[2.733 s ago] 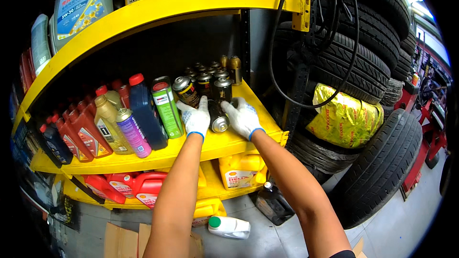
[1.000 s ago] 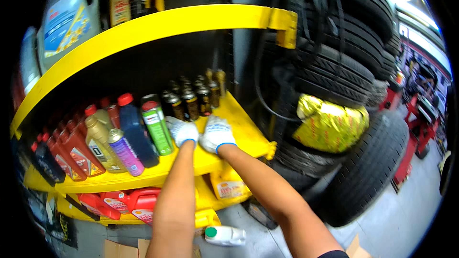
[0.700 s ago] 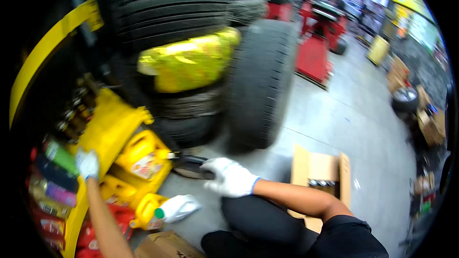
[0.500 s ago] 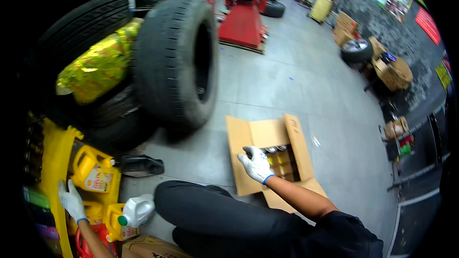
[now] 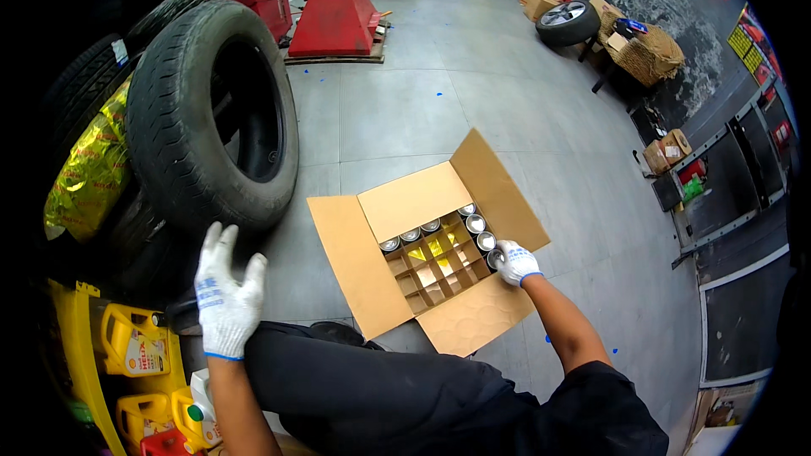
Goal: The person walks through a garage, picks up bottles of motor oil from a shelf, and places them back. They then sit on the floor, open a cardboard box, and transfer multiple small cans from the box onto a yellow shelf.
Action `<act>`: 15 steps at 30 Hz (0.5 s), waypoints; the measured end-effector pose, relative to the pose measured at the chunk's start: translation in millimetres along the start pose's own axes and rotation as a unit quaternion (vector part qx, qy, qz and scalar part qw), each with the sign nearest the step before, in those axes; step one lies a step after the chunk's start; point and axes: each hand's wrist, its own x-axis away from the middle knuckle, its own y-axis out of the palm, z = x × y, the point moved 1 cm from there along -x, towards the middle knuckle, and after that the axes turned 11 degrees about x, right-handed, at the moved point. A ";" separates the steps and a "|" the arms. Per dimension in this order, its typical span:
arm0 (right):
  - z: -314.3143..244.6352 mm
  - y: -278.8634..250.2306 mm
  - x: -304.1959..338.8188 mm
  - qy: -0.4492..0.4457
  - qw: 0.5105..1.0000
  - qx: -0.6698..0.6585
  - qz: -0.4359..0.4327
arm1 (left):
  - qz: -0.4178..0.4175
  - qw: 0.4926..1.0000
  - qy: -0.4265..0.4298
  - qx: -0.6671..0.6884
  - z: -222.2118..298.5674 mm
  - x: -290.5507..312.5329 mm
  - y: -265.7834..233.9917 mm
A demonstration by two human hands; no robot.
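Observation:
A cardboard box (image 5: pixel 460 325) stands on the floor with its flaps spread, its inside split into square cells by a divider (image 5: pixel 435 280). Several silver-topped cans (image 5: pixel 476 224) fill cells along its far and right edges; the other visible cells show bare cardboard and yellow reflections. My right hand (image 5: pixel 518 263), in a white glove with a blue cuff, has its fingers bent round the top of the can (image 5: pixel 495 259) nearest me on the right side. Raised above my leg, my gloved left hand (image 5: pixel 228 295) is open with fingers spread, holding nothing, close to a large tire.
The large tire (image 5: pixel 160 110) stands at left beside a yellow foil-wrapped bundle (image 5: pixel 89 169). Yellow jugs (image 5: pixel 135 346) sit on a yellow rack (image 5: pixel 76 329) at lower left. A red machine (image 5: pixel 334 21) is ahead; a wheel (image 5: pixel 568 24) leans near cartons at far right.
My left hand has come up from beside the yellow jugs toward the middle. My right hand has moved from above the box to a can at its right side. The view has turned right.

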 end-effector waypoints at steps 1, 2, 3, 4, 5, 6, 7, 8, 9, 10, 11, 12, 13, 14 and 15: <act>-7.2 -8.1 -6.5 -0.018 0.999 -0.022 -0.034 | -0.027 0.999 -0.020 -0.026 4.1 3.4 5.8; -10.8 -2.8 -20.0 -0.009 1.000 -0.007 -0.023 | -0.040 0.998 -0.031 -0.030 7.1 4.3 9.7; -16.7 -1.9 -31.2 -0.013 1.000 -0.010 -0.001 | -0.050 0.997 -0.042 -0.035 9.7 4.3 11.5; -20.0 -0.6 -39.7 -0.008 0.999 0.029 -0.032 | -0.056 0.997 -0.045 -0.021 11.4 4.2 14.1; -22.9 0.7 -46.4 -0.004 0.996 0.068 -0.063 | -0.062 0.997 -0.048 -0.007 12.3 3.9 17.6; -25.9 4.5 -54.0 -0.008 0.994 0.083 -0.068 | -0.062 0.997 -0.050 0.004 13.3 0.3 19.7; -27.6 9.8 -60.0 -0.013 0.993 0.097 -0.069 | -0.056 0.998 -0.033 0.013 13.2 0.1 21.1; -31.2 14.7 -67.0 -0.019 0.992 0.106 -0.059 | -0.054 0.998 -0.018 -0.007 8.3 2.3 22.0; -36.8 17.5 -69.5 -0.024 0.995 0.094 -0.023 | -0.044 0.999 -0.001 -0.029 4.5 4.8 18.5; -35.3 22.9 -73.5 -0.032 0.993 0.115 -0.017 | -0.043 0.998 -0.015 -0.037 5.9 7.4 15.1; -34.4 27.3 -74.8 -0.006 0.995 0.103 -0.002 | -0.042 0.998 -0.029 -0.043 6.0 10.0 11.7; -39.4 23.5 -71.3 -0.002 0.997 0.077 0.011 | -0.039 0.998 -0.040 -0.043 2.1 13.7 5.0; -43.7 14.2 -68.1 0.014 0.998 0.055 -0.022 | -0.039 0.997 -0.052 -0.041 -1.9 17.4 -0.3; -42.1 10.4 -63.2 0.002 0.999 0.037 -0.011 | -0.039 0.996 -0.065 -0.039 -5.2 19.4 -6.0; -40.7 7.4 -58.0 -0.021 0.998 0.057 -0.006 | -0.045 0.995 -0.078 -0.036 -8.5 20.9 -10.8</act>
